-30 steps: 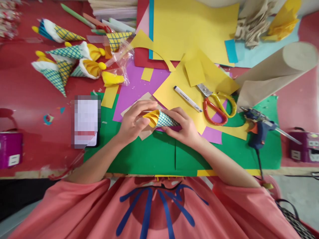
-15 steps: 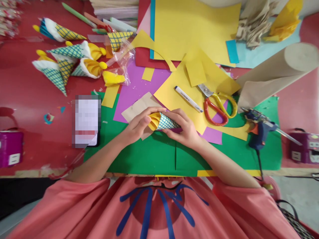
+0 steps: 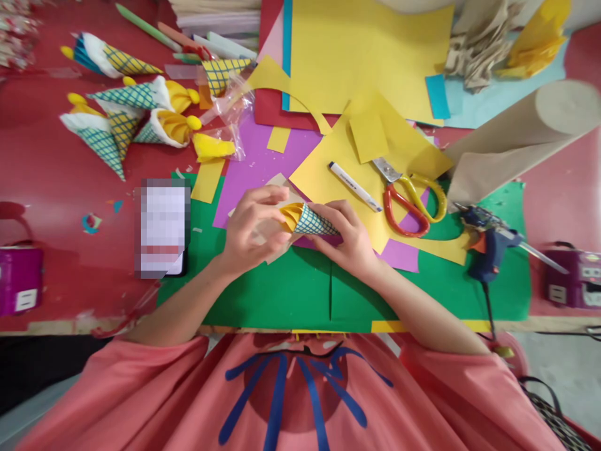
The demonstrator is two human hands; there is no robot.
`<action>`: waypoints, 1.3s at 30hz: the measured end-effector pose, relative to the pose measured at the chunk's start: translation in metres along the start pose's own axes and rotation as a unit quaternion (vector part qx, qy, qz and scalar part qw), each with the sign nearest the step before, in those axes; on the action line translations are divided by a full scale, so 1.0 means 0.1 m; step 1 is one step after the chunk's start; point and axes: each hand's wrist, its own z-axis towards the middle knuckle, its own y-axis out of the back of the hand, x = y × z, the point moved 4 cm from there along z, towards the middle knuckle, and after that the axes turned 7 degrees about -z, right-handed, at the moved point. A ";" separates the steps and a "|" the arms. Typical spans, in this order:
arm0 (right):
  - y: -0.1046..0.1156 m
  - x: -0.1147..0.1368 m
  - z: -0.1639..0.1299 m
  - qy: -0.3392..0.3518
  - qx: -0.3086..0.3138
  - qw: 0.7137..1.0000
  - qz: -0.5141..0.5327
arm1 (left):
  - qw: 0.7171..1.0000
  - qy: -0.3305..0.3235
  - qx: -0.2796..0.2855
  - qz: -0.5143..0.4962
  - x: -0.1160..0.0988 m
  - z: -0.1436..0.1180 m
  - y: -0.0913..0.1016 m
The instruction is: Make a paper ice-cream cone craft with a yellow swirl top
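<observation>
My left hand (image 3: 251,228) and right hand (image 3: 350,241) grip a checked paper cone (image 3: 312,222) holding folded yellow paper (image 3: 290,216); my fingers hide its tip.

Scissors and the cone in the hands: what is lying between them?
In the head view, a white marker pen lies on yellow paper between the scissors and the checked cone.

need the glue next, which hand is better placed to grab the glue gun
Right, probably. The glue gun lies on the green sheet on the right hand's side. The left hand sits at the paper cone's open yellow end, farther away; it could hold the cone.
</observation>
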 end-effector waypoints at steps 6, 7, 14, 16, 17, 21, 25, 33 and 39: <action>0.01 0.01 0.01 -0.031 -0.012 0.999 0.023 | 0.994 -0.013 0.016 0.107 -0.03 0.03 -0.03; 0.00 0.01 0.02 -0.039 -0.006 0.998 0.041 | 0.993 -0.014 0.016 0.115 -0.02 0.03 -0.03; -0.15 -0.09 -0.04 -0.162 0.051 0.957 0.233 | 0.992 -0.009 0.001 0.124 0.01 0.02 -0.02; -0.17 -0.10 -0.05 -0.180 0.044 0.951 0.249 | 0.993 -0.007 -0.011 0.120 0.00 0.01 -0.02; -0.17 -0.11 -0.05 -0.184 0.044 0.949 0.253 | 0.993 -0.006 -0.018 0.119 -0.01 0.01 -0.01; -0.16 -0.09 -0.04 -0.185 0.047 0.945 0.264 | 0.993 -0.015 -0.029 0.114 -0.07 0.02 -0.02; -0.18 -0.07 -0.06 -0.190 0.049 0.941 0.274 | 0.995 0.003 -0.019 0.094 -0.07 0.03 -0.05; -0.22 -0.07 -0.08 -0.174 0.029 0.945 0.275 | 0.996 0.068 0.031 0.042 0.06 0.01 -0.08; -0.21 -0.07 -0.06 -0.164 0.024 0.953 0.253 | 0.997 0.061 0.033 0.025 0.05 0.03 -0.07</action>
